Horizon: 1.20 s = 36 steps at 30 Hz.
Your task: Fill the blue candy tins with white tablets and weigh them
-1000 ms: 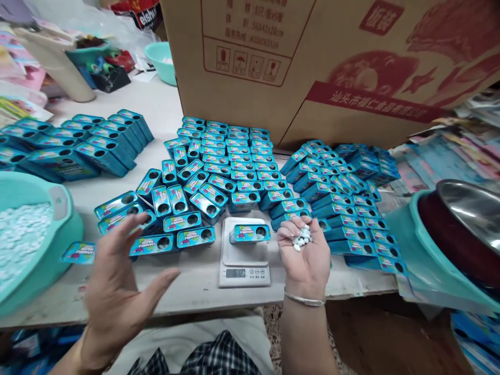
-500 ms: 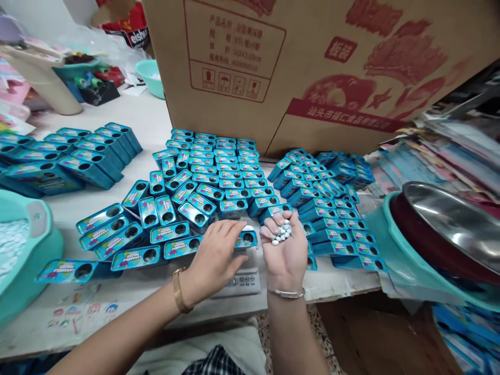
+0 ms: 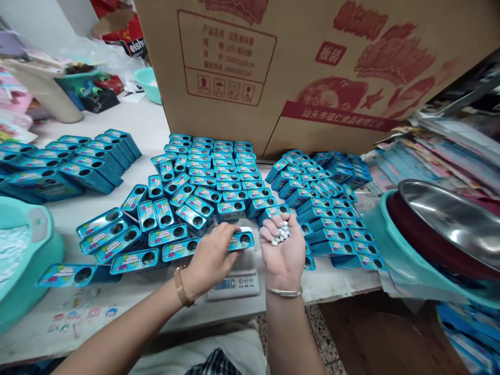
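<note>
The left hand [image 3: 211, 260] is down on the scale [image 3: 234, 278], fingers curled narrow around a teal tin [image 3: 242, 240]. The fingertips wrap the tin's near and left end, and the rest of it pokes out to the right of them, its round hole facing up. The tin sits just above the scale's platform; whether it touches the platform, I cannot tell, as the hand covers that edge. A gold bracelet [image 3: 178, 286] rides the left wrist.

Right beside it, the right hand [image 3: 283, 250] is palm up, fingers bent in to make a cup, and in that cup lies a small heap of white tablets [image 3: 282, 234], resting against the curled fingertips. The tablets are just to the right of the tin's open hole, close but apart. A silver bangle [image 3: 284, 292] circles this wrist.

All around, rows of matching teal tins [image 3: 219, 177] crowd the white table [image 3: 128, 114], another bank of them [image 3: 328, 198] off to the right. A big cardboard box [image 3: 312, 67] stands behind, a teal basin [image 3: 23, 260] with white tablets at far left, a steel bowl [image 3: 453, 219] at right.
</note>
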Each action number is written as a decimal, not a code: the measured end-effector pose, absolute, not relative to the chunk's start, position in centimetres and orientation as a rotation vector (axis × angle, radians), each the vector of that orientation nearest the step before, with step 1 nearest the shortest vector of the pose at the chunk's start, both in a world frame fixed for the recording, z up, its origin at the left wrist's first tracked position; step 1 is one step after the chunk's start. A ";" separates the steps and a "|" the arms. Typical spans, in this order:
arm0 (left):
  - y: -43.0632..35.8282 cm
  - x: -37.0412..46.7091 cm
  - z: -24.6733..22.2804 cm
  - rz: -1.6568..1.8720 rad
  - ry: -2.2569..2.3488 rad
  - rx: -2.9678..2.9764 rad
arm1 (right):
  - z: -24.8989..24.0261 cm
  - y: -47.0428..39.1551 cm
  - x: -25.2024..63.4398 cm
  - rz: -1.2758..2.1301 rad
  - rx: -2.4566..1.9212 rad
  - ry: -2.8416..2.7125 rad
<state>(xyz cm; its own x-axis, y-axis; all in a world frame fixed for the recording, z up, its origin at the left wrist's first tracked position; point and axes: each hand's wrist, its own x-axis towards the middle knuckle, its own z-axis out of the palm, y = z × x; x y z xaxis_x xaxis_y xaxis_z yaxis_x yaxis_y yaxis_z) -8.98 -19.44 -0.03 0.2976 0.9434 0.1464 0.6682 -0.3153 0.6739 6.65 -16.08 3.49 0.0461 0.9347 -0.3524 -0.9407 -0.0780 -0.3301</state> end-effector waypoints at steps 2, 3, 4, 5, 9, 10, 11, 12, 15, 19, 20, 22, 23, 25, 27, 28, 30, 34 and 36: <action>-19.7 -9.2 0.3 0.833 1.446 1.991 | 3.3 -16.5 7.1 1.512 -0.596 0.049; -19.9 -9.3 0.8 0.887 1.450 1.965 | 3.1 -16.8 7.3 1.492 -0.621 0.069; -20.1 -9.5 1.4 0.923 1.443 1.957 | 2.8 -17.1 7.5 1.478 -0.650 0.093; -20.3 -9.7 2.1 0.939 1.424 1.972 | 2.5 -17.4 7.5 1.473 -0.682 0.122; -20.2 -10.2 5.9 0.790 1.318 2.246 | 1.4 -18.5 7.2 1.549 -0.763 0.243; -19.9 -10.1 6.9 0.698 1.300 2.350 | 1.2 -18.7 7.0 1.584 -0.759 0.262; -19.6 -10.0 7.8 0.605 1.286 2.455 | 1.1 -18.8 6.8 1.621 -0.747 0.273; -19.2 -9.8 8.6 0.521 1.272 2.555 | 0.9 -19.0 6.6 1.656 -0.726 0.277; -17.8 -9.0 9.9 0.331 1.177 2.809 | 0.6 -19.0 5.8 1.736 -0.613 0.280; -16.0 -7.8 9.1 0.098 1.008 2.984 | -0.1 -18.4 4.9 1.774 -0.515 0.382; -15.6 -7.5 8.8 0.067 0.999 2.996 | -0.3 -18.2 4.7 1.769 -0.498 0.397; -15.1 -7.1 8.5 0.012 0.987 3.011 | -0.8 -17.9 4.4 1.767 -0.460 0.389; -14.9 -6.9 8.4 -0.025 0.967 3.018 | -0.9 -17.8 4.3 1.774 -0.446 0.381; -14.7 -6.5 8.6 -0.105 0.950 3.026 | -1.1 -17.7 4.2 1.771 -0.438 0.385; -14.5 -6.2 8.9 -0.140 0.965 3.030 | -1.2 -17.6 4.3 1.745 -0.442 0.401; -14.4 -6.1 9.0 -0.150 0.972 3.027 | -1.2 -17.6 4.3 1.727 -0.444 0.404; -14.3 -6.0 9.2 -0.177 0.968 3.009 | -1.2 -17.6 4.4 1.714 -0.438 0.392; -14.5 -5.7 9.2 -0.280 0.972 2.952 | -1.1 -17.4 4.5 1.718 -0.438 0.370; -14.6 -5.7 9.3 -0.306 0.993 2.948 | -1.0 -17.4 4.4 1.710 -0.448 0.392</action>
